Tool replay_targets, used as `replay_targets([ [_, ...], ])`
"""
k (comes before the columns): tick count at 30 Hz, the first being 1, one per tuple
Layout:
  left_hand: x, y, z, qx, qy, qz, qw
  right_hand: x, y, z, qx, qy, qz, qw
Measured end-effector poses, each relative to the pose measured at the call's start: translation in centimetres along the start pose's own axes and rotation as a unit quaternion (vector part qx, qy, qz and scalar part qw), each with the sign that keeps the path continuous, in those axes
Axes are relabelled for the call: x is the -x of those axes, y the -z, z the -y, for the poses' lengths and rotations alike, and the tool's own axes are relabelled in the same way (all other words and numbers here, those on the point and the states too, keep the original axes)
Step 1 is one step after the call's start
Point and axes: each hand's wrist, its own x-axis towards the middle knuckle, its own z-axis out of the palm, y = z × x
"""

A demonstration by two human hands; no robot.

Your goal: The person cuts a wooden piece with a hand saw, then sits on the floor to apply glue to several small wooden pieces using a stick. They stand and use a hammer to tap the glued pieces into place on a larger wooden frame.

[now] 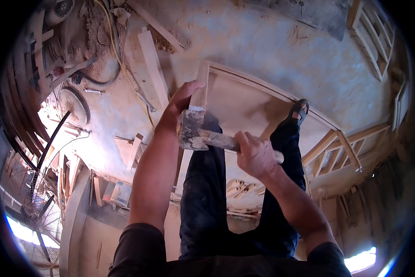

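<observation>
My right hand point(255, 154) is closed round the handle of a mallet point(192, 131). Its worn, blocky head hangs close to the near end of a pale wooden side rail point(200, 87). That rail belongs to a large wooden frame point(253, 82) lying in front of me. My left hand point(184, 97) grips the rail from its left side, with the fingertips on top and the other fingers partly hidden. The mallet head covers the rail's near end, so I cannot tell whether they touch. My sandalled foot point(299, 111) rests at the frame's far rail.
Loose boards point(153, 64) lie beyond my left arm, near a yellow cable point(124, 69) and sawdust. Slatted wooden frames point(341, 150) stand at right, with another point(373, 39) farther off. A wire-caged fan point(39, 217) is at lower left. Offcuts point(244, 189) lie beneath my legs.
</observation>
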Motion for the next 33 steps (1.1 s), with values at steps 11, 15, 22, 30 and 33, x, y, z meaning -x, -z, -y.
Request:
replay_targets([
  [11, -1.2, 2.1, -1.1, -0.019, 0.056, -0.039, 0.998, 1.3, -4.5, -1.2, -0.470, -0.459, 0.055, 0.752],
  [15, -0.5, 0.4, -3.7, -0.048, 0.056, -0.047, 0.996, -5.0, -10.4, -4.9, -0.694, -0.497, -0.033, 0.520],
  [22, 0.9, -1.7, -4.1, -0.094, 0.079, -0.070, 0.990, -12.0, -16.3, -5.2, -0.770, -0.450, 0.071, 0.447],
  [30, -1.8, 1.4, -0.6, -0.042, 0.019, -0.067, 0.997, -1.0, -5.7, -2.1, -0.335, -0.411, 0.018, 0.848],
  [33, -0.2, 0.8, 0.0, -0.027, -0.076, -0.021, 0.996, 3.9, -2.9, -1.6, -0.143, -0.209, -0.035, 0.967],
])
